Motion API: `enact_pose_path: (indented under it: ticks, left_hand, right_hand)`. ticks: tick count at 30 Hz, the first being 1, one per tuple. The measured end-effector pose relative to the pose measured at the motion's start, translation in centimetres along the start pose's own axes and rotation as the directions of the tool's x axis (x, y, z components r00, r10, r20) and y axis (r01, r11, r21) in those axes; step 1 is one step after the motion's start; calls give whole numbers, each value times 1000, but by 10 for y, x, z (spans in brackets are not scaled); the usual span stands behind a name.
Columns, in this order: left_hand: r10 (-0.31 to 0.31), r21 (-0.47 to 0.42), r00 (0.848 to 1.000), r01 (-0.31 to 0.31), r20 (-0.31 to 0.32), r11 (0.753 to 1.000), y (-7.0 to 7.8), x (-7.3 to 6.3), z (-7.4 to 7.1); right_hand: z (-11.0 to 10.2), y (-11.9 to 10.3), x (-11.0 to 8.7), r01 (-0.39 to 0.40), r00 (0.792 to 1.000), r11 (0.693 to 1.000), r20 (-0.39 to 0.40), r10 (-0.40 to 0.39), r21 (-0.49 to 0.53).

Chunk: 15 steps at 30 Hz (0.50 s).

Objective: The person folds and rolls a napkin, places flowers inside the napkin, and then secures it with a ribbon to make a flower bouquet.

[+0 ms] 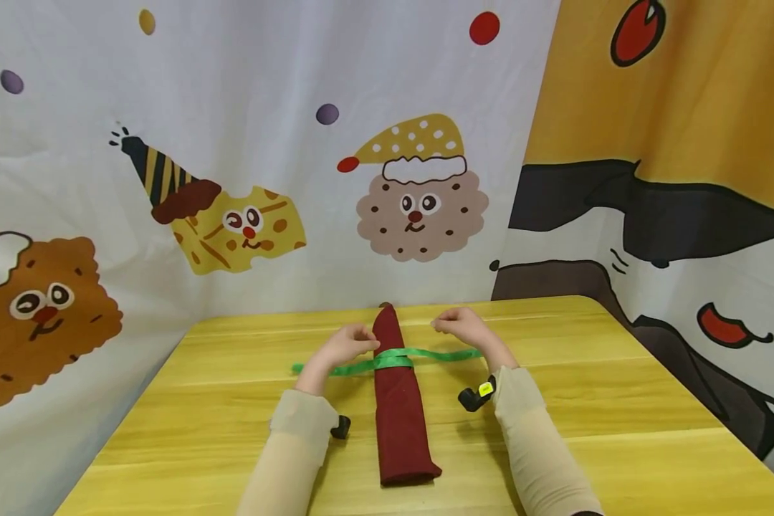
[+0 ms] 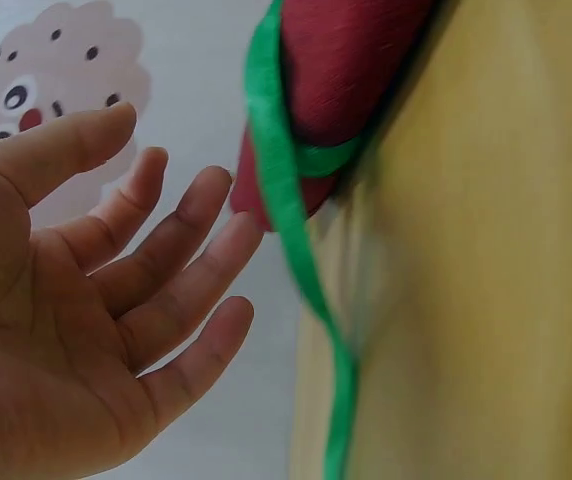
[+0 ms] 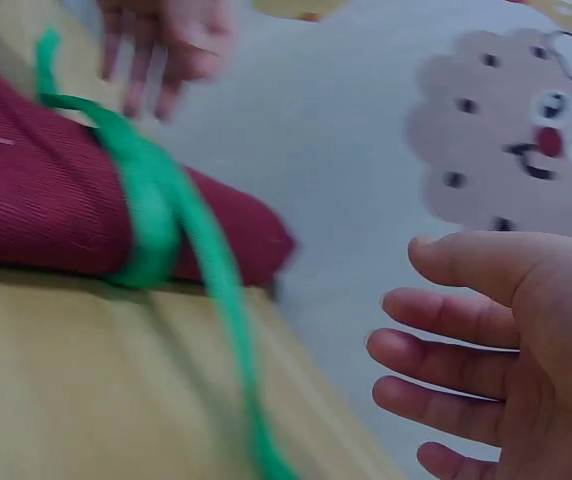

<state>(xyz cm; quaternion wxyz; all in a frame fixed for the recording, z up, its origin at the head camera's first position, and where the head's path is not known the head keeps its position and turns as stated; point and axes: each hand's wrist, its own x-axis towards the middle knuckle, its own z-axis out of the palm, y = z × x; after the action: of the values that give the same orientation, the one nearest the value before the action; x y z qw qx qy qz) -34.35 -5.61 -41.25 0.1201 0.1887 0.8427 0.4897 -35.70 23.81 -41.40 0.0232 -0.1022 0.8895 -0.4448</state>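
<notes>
A dark red rolled cloth (image 1: 401, 423) lies lengthwise on the table, its narrow end pointing away. Around its upper part runs a green ribbon (image 1: 393, 358), crossed over itself on top, with one loose end stretching left and the other right. My left hand (image 1: 345, 345) hovers just left of the roll, fingers spread and loosely bent, holding nothing in the left wrist view. To the right, above the ribbon's right end, my right hand (image 1: 467, 326) is raised. In the right wrist view its fingers (image 3: 446, 365) are relaxed and apart from the ribbon.
The yellow wood-grain table (image 1: 232, 416) ends at a far edge just past the roll's tip. Behind it hangs a white curtain (image 1: 264, 93) with cartoon prints. A small black camera (image 1: 477, 394) sits at my right wrist and another (image 1: 340, 428) at my left.
</notes>
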Motion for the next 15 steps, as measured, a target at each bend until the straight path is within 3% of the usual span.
enact_pose_path:
  ticks: [6, 15]
  left_hand:
    - [-18, 8, 1000, 18, 22, 1000, -9, 5, 11]
    - [-86, 90, 995, 81, 52, 993, -11, 8, 12]
  right_hand:
    - [43, 0, 8, 51, 996, 998, 65, -53, 27]
    - [65, 1, 15, 97, 993, 994, 65, -94, -39]
